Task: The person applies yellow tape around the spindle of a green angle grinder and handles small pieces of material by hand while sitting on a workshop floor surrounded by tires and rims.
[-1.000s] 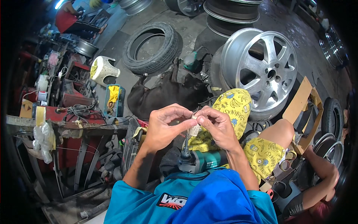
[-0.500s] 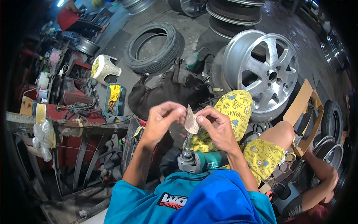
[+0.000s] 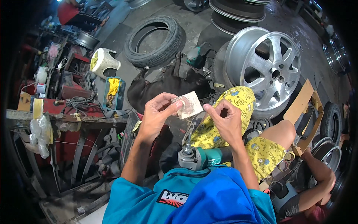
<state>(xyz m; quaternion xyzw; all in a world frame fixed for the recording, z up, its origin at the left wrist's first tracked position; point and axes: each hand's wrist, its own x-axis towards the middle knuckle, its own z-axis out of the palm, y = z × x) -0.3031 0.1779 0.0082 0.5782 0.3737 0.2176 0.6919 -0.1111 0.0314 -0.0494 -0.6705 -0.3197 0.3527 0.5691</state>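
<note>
A small, worn square of sandpaper (image 3: 189,106), off-white with a brownish smudge, is held up in front of me above my lap. My left hand (image 3: 160,112) pinches its left side between thumb and fingers. At its lower right corner my right hand (image 3: 227,117) is closed, thumb tip at the edge and fingers curled. Below the hands, a teal angle grinder (image 3: 209,158) with a metal head lies across my lap, its shaft pointing away. My yellow printed shorts (image 3: 238,102) cover the raised knee beside it.
A silver alloy wheel (image 3: 274,72) stands at the right; a black dog (image 3: 164,87) lies ahead. Beyond it are a loose tire (image 3: 171,46) and another teal power tool (image 3: 194,56). A white stool (image 3: 105,63) and blue basket (image 3: 120,98) stand left. Another person's arm (image 3: 319,173) is at lower right.
The sandpaper was curled and nearly edge-on between both hands; now it is flattened, its broad face turned toward me. My left hand has risen slightly, and my right hand has moved slightly right.
</note>
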